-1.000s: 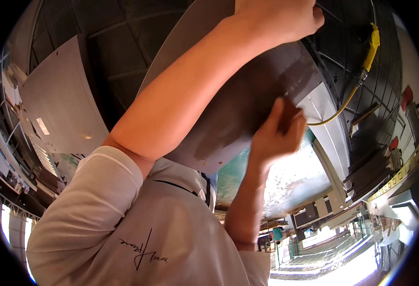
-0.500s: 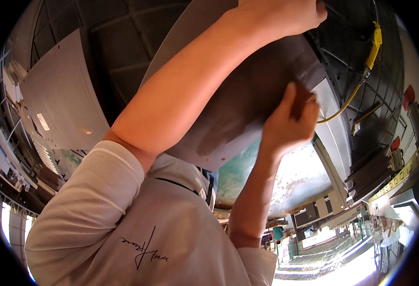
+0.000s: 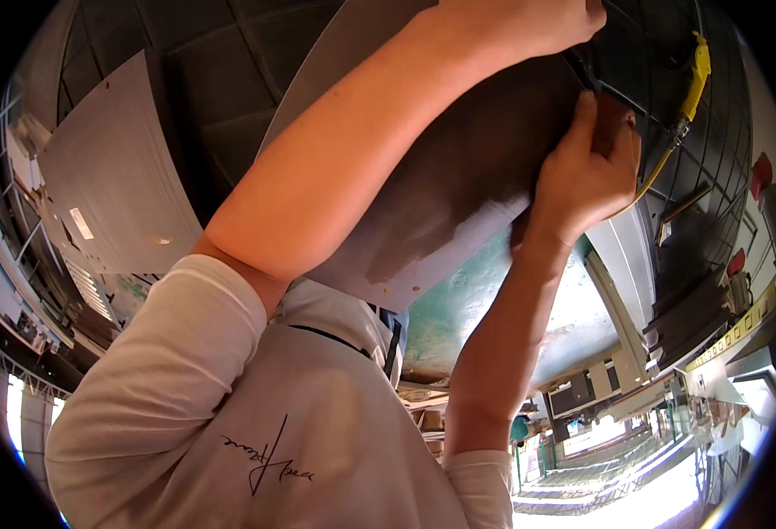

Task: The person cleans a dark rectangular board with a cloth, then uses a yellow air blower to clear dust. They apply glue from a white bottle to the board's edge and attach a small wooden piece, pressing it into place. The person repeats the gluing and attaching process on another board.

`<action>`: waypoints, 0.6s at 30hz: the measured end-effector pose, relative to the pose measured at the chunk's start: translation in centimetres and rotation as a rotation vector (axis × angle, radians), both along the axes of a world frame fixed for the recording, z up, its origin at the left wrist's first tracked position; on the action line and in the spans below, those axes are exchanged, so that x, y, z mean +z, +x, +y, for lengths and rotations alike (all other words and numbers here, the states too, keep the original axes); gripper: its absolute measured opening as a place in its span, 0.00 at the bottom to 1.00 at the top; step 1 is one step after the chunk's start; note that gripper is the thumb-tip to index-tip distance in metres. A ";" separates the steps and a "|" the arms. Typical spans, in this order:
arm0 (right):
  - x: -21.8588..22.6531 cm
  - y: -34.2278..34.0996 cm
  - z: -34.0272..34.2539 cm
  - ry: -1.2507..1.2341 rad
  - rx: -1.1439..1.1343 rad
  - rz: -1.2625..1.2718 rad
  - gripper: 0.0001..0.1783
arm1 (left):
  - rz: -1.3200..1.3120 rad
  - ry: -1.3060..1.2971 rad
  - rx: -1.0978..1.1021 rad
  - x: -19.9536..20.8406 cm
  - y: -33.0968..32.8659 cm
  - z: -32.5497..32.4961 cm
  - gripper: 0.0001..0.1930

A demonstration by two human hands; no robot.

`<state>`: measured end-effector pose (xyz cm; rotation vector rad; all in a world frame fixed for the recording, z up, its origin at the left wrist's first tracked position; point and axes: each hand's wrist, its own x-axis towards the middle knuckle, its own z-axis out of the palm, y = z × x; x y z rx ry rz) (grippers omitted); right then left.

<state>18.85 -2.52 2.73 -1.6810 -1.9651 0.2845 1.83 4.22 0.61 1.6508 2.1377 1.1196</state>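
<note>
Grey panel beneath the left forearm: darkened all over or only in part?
Only in part: the panel has a dark, ragged area, with lighter grey along its near edge. Wet or dry, I cannot tell.

And here, just off centre towards one o'clock, a smooth grey panel [image 3: 467, 167] is shown, metal-looking; a dark, wet-looking sheen is spread across it, giving way to dull matt grey at its lower edge. At two o'clock a matt reddish-brown piece [image 3: 613, 119] is pinched in the right hand [image 3: 589, 176]; whether paper or cloth cannot be told. Farther out, glossy yellow plastic is seen on an air gun [image 3: 696, 84]. At ten o'clock, fine brushed streaks are caught on a pale panel [image 3: 110, 176]. At six, soft matt cloth is offered by the shirt [image 3: 344, 388].
</note>
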 end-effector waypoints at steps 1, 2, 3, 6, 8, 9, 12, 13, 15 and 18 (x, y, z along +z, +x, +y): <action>-0.1 0.2 -0.7 0.030 -0.015 -0.036 0.12 | 0.014 0.032 0.015 -0.3 0.2 -0.3 0.16; -0.8 0.3 -1.1 0.076 -0.022 -0.057 0.13 | 0.023 0.046 0.024 -0.1 0.2 -0.1 0.16; -1.5 1.2 -3.6 0.117 0.060 0.089 0.14 | -0.004 0.001 0.024 0.4 0.3 -0.2 0.16; -1.1 1.6 -4.1 0.069 0.032 0.059 0.14 | -0.022 -0.007 -0.003 0.0 0.7 -0.5 0.16; 0.1 0.0 0.9 -0.035 -0.033 -0.036 0.14 | -0.060 0.041 -0.012 0.5 0.0 -0.5 0.16; 0.1 -0.2 0.5 -0.035 -0.032 -0.044 0.12 | 0.074 -0.219 0.057 1.6 0.5 0.5 0.16; -0.6 1.6 -5.4 0.050 0.078 0.051 0.10 | -0.071 -0.064 -0.008 1.3 0.4 -0.7 0.16; -0.4 1.5 -5.3 0.015 0.063 0.034 0.11 | -0.070 0.032 0.010 0.4 0.7 -0.2 0.16; -0.1 0.0 -1.3 -0.054 -0.031 0.062 0.12 | -0.050 0.008 0.000 -0.1 0.3 -0.1 0.16; 0.1 -0.4 -0.7 -0.039 -0.019 -0.114 0.12 | -0.051 0.013 0.002 0.6 0.0 -0.4 0.16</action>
